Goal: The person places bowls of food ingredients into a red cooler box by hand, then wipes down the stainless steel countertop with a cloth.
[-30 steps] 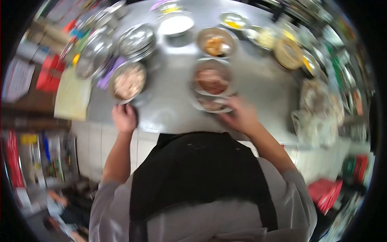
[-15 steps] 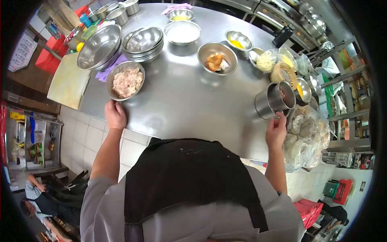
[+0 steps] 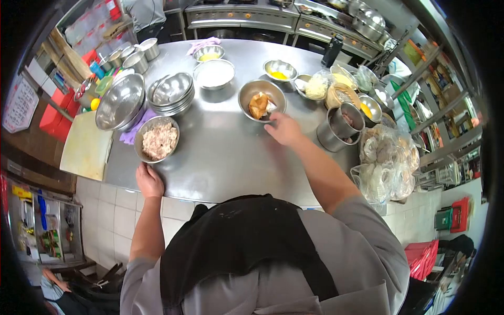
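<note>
My left hand (image 3: 150,181) is at the table's front edge, touching the near side of a steel bowl (image 3: 138,149) of pale pink minced meat (image 3: 159,140). Its fingers are mostly hidden, so I cannot tell whether they grip. My right hand (image 3: 285,129) reaches across to a second steel bowl (image 3: 245,90), its thumb and fingers closed on the near rim. A brown sauce-like food (image 3: 258,105), some white stuff and something dark lie in that bowl. Behind it stands a small bowl (image 3: 280,70) with yellow, egg-like liquid.
Stacked steel bowls (image 3: 173,90) and a large perforated bowl (image 3: 119,101) stand left, beside a cutting board (image 3: 84,144). A bowl of white powder (image 3: 214,73) is at the back. Right are nested steel pots (image 3: 331,137) and bagged food (image 3: 386,157). Another person (image 3: 147,16) stands beyond.
My right hand has left the steel pots and moved left to the bowl with brown food. My left hand stays by the meat bowl. The view has tilted up, showing more stoves.
</note>
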`<state>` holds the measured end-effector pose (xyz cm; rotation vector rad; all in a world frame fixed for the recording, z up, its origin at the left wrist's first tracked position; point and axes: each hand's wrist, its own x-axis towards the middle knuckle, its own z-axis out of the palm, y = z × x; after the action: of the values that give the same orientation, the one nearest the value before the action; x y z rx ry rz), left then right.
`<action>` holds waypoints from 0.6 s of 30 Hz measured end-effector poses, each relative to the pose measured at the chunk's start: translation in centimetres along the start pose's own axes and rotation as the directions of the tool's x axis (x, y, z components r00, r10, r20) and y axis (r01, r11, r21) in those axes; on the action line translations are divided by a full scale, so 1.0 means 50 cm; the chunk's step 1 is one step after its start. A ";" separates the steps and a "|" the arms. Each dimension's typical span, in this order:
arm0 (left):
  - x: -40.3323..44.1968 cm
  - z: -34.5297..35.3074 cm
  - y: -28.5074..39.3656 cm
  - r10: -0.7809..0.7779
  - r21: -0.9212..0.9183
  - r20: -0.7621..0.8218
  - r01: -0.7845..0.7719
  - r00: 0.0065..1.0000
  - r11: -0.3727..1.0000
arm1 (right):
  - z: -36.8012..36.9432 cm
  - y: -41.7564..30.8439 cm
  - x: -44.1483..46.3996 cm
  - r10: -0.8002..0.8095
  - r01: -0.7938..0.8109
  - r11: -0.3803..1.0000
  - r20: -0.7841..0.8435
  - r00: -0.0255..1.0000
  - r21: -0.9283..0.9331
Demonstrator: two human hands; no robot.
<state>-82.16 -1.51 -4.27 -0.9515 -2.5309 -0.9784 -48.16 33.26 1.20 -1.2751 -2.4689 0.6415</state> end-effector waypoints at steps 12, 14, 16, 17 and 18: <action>0.128 -0.028 -0.056 -0.349 -0.456 0.614 0.679 0.708 0.575 | -0.033 0.156 -0.349 0.073 -0.024 0.952 -0.149 0.986 0.304; 0.138 -0.043 -0.022 -0.317 -0.415 0.638 0.660 0.702 0.626 | -0.037 0.153 -0.386 0.131 -0.060 0.932 -0.178 0.975 0.356; 0.131 -0.055 0.022 -0.342 -0.379 0.613 0.645 0.712 0.664 | -0.059 0.116 -0.410 0.219 -0.146 0.905 -0.142 0.965 0.400; 0.123 -0.065 0.046 -0.283 -0.386 0.663 0.640 0.693 0.664 | -0.050 0.142 -0.418 0.186 -0.099 0.905 -0.176 0.967 0.415; 0.110 -0.059 0.062 -0.254 -0.404 0.675 0.635 0.693 0.659 | -0.040 0.162 -0.423 0.155 -0.053 0.901 -0.207 0.966 0.431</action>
<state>-84.20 0.89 1.93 -0.8122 -3.1146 -2.0699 -29.67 20.51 -2.26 -1.2306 -1.9398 0.9321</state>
